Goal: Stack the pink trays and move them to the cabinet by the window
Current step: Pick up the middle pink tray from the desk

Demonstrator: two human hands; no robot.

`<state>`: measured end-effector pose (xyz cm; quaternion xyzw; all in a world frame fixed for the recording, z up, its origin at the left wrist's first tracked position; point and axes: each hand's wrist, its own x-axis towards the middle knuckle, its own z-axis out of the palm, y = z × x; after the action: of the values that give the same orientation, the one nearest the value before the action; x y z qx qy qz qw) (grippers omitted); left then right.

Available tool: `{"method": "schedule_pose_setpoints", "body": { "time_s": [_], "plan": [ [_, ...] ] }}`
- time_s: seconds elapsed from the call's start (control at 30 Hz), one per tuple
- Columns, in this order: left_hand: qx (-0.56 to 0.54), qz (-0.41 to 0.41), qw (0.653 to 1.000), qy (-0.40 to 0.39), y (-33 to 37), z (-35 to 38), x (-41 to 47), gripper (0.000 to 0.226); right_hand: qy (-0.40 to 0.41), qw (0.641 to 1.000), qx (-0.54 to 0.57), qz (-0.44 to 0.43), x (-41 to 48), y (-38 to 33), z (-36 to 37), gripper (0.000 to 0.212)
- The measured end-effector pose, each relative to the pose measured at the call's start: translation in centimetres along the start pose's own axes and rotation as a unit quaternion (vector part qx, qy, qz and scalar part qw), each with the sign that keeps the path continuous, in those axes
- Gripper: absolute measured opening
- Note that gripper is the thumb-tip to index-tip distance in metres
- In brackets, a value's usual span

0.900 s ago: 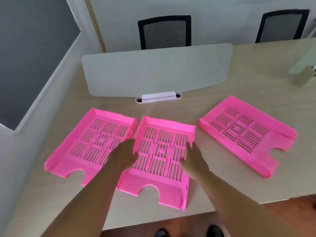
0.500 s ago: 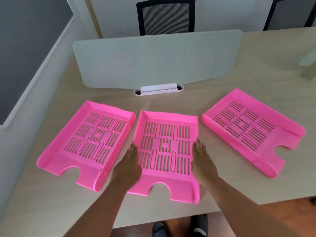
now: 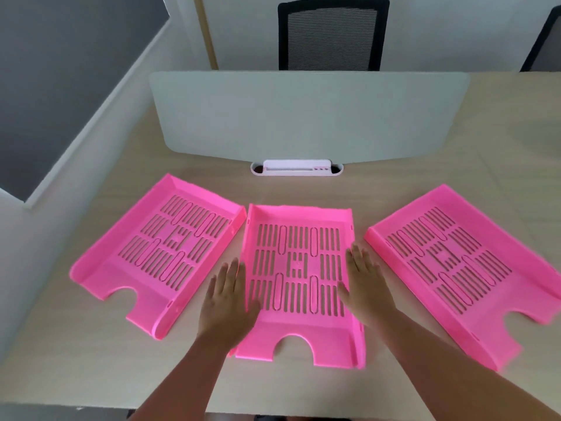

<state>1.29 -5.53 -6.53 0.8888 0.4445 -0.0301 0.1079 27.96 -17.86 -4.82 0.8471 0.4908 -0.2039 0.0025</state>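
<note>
A: What's the room like?

B: An office. A pale wood desk (image 3: pixel 303 387) runs across the view, with a grey-white divider screen (image 3: pixel 309 117) standing along its far side and a small white cable port (image 3: pixel 297 168) at the screen's base. A black mesh chair (image 3: pixel 332 33) sits beyond the screen, and part of a second one shows at the far right edge.

A: And the pink trays?

B: Three of them lie flat on the desk in a row, none stacked. The left tray (image 3: pixel 164 250) is angled, its far right corner just beside the middle tray (image 3: pixel 299 281), touching or nearly so. The right tray (image 3: pixel 455 268) is angled the other way and sits apart from the middle one, with bare desk between them. Each has its notched front edge toward the near side.

A: Where are the hands?

B: Both flank the middle tray. The left hand (image 3: pixel 227 302) lies along its left wall, palm down, fingers (image 3: pixel 233 271) straight and together pointing to the far side, with the thumb over the tray's slotted floor. The right hand (image 3: pixel 365 287) mirrors it at the right wall, fingers (image 3: pixel 359 258) extended, thumb reaching inward over the floor.

A: Gripping it?

B: No, both hands are spread flat, not closed around anything. The tray rests on the desk between them
</note>
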Motion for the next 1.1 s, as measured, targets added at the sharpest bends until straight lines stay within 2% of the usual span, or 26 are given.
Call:
{"method": "schedule_pose_setpoints", "body": {
  "time_s": [0.2, 0.37, 0.43, 0.63, 0.77, 0.83, 1.0, 1.1],
  "plan": [
    [0.012, -0.075, 0.995, 0.063, -4.8, -4.9, 2.6, 0.078, 0.079, 0.990, 0.040, -0.112, 3.9, -6.9, -4.2, 0.073],
    [0.027, -0.122, 0.990, 0.070, -12.6, -7.9, 3.7, 0.074, 0.100, 0.970, 0.105, -0.196, 4.2, -16.8, -3.0, 0.068],
    [0.039, -0.135, 0.988, 0.060, -16.3, -8.5, 4.3, 0.075, 0.096, 0.964, 0.144, -0.201, 4.3, -20.5, -1.9, 0.065],
    [0.083, -0.130, 0.988, 0.009, -25.5, -9.0, 6.6, 0.074, 0.035, 0.952, 0.297, -0.064, 4.2, -28.2, 2.2, 0.071],
    [0.062, -0.149, 0.986, -0.034, -28.3, -8.6, 7.4, 0.068, 0.017, 0.910, 0.409, 0.063, 4.2, -30.9, 4.1, 0.071],
    [0.024, -0.182, 0.982, -0.043, -29.0, -8.4, 7.5, 0.058, 0.005, 0.893, 0.439, 0.099, 4.3, -31.8, 4.4, 0.069],
    [-0.044, -0.204, 0.978, 0.005, -30.8, -8.2, 7.2, 0.021, -0.011, 0.877, 0.458, 0.145, 4.7, -32.3, 5.2, 0.068],
    [-0.163, -0.193, 0.966, 0.061, -31.1, -8.9, 6.3, 0.020, 0.014, 0.870, 0.471, 0.142, 4.7, -32.2, 4.7, 0.057]
  ]
}}
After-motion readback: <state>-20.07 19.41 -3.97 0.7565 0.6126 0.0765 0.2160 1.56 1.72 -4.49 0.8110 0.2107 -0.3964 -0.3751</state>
